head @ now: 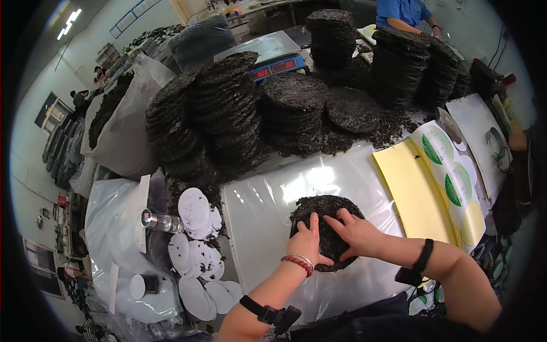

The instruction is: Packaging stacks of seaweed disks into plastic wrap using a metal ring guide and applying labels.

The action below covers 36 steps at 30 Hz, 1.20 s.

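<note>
A round, flat cake of dark dried material [327,205], which looks like seaweed, lies on a stack of clear plastic film or bags [265,205]. My left hand [304,241] rests on the cake's left and near part with its fingers spread. From the right, my right hand [357,235] lies across the cake, thumb and fingers apart. Both palms face down, and the cake's middle shows between them. Parts of its right and near rim are hidden under the hands.
Tall stacks of similar cakes [226,115] line the back, around a digital scale [275,68]. Yellow sheets [410,184] and a strip of round green-white labels [448,171] lie right. White paper discs [194,209] and a glass bottle [164,221] are left. A person in blue [401,15] works opposite.
</note>
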Available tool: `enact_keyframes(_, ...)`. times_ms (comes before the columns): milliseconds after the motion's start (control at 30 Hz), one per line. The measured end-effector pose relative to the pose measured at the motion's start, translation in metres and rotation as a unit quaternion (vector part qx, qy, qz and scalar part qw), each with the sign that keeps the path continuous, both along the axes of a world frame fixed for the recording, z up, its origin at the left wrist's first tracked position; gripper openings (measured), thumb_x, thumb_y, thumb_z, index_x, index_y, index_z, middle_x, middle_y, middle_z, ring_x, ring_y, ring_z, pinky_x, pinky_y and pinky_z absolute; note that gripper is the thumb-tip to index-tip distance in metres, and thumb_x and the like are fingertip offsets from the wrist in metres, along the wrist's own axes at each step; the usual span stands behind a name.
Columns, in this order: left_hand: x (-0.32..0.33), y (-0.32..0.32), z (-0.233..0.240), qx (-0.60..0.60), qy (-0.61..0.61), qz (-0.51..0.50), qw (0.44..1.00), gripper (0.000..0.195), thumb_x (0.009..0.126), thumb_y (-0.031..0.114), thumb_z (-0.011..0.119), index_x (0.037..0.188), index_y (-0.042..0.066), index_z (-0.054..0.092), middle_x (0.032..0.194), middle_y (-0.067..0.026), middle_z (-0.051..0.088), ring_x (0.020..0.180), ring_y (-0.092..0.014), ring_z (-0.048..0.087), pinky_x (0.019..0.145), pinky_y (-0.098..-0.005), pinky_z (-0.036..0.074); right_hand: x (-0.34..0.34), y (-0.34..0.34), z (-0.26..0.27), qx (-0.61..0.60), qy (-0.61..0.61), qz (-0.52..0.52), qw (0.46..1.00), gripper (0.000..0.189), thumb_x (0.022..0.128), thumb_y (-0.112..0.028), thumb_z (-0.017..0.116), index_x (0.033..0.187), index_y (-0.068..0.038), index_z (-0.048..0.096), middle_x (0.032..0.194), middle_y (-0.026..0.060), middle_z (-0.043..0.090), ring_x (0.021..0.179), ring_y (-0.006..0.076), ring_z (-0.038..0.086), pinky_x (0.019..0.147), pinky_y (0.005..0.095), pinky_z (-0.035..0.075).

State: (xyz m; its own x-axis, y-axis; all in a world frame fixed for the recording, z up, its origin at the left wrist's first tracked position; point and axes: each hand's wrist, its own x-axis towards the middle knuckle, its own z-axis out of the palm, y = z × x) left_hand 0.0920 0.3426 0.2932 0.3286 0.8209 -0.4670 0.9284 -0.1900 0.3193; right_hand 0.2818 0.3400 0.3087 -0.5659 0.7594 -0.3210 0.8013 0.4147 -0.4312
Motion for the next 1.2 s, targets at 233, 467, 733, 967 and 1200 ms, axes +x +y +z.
enact_keyframes(233, 0.019, 0.012, -0.024, -0.047, 0.125, 0.03, 0.991, 0.122, 0.062, 0.031, 0.097, 0.154, 0.01, 0.021, 0.123, -0.0235, 0.057, 0.092, -0.029, 0.074, 0.079, -0.0357, 0.062, -0.025, 0.019, -0.068, -0.057, -0.037, 0.009, 0.998, 0.122, 0.049, -0.033, 0.1, 0.145, -0.006, 0.031, 0.129, 0.0209, 0.048, 0.088, 0.0377, 0.072, 0.077, 0.0405, 0.061)
enact_keyframes(467, 0.018, 0.013, -0.015, 0.004, -0.056, 0.025, 0.998, 0.072, 0.081, 0.025, 0.082, 0.139, 0.007, 0.044, 0.126, -0.0194, 0.062, 0.112, -0.033, 0.068, 0.088, -0.0401, 0.059, -0.007, 0.002, -0.055, -0.017, -0.02, -0.001, 1.0, 0.09, 0.067, -0.026, 0.09, 0.141, -0.005, 0.041, 0.129, 0.019, 0.051, 0.099, 0.0371, 0.069, 0.085, 0.0441, 0.059)
enact_keyframes(733, 0.035, -0.008, -0.055, 0.064, 0.045, -0.111, 0.991, 0.127, 0.074, 0.068, 0.076, 0.167, 0.023, 0.001, 0.168, -0.0302, -0.009, 0.157, -0.046, -0.005, 0.123, -0.0607, 0.007, 0.107, -0.134, -0.038, -0.05, 0.192, -0.492, 0.848, 0.048, 0.085, -0.027, 0.083, 0.115, 0.006, 0.064, 0.104, 0.0215, 0.065, 0.095, 0.0324, 0.067, 0.083, 0.0417, 0.056)
enact_keyframes(967, 0.007, -0.032, -0.052, 0.188, -0.214, -0.004, 0.959, 0.06, 0.093, 0.039, 0.072, 0.143, 0.009, 0.057, 0.153, -0.0327, 0.042, 0.138, -0.041, 0.049, 0.113, -0.0505, 0.038, 0.097, -0.155, 0.004, -0.357, 0.696, -0.228, 0.58, 0.027, 0.103, -0.022, 0.063, 0.105, 0.003, 0.073, 0.089, 0.0167, 0.073, 0.077, 0.0229, 0.07, 0.073, 0.034, 0.057)
enact_keyframes(1200, 0.018, -0.227, -0.052, 0.114, -0.283, 0.202, 0.931, 0.089, 0.089, 0.053, 0.071, 0.148, -0.005, 0.038, 0.157, -0.0277, 0.033, 0.148, -0.038, 0.026, 0.123, -0.048, 0.02, 0.031, -0.082, -0.11, 0.176, 0.474, -0.295, 0.811, 0.143, 0.055, -0.055, 0.095, 0.161, -0.001, 0.017, 0.152, 0.0275, 0.035, 0.132, 0.043, 0.042, 0.118, 0.0509, 0.026)
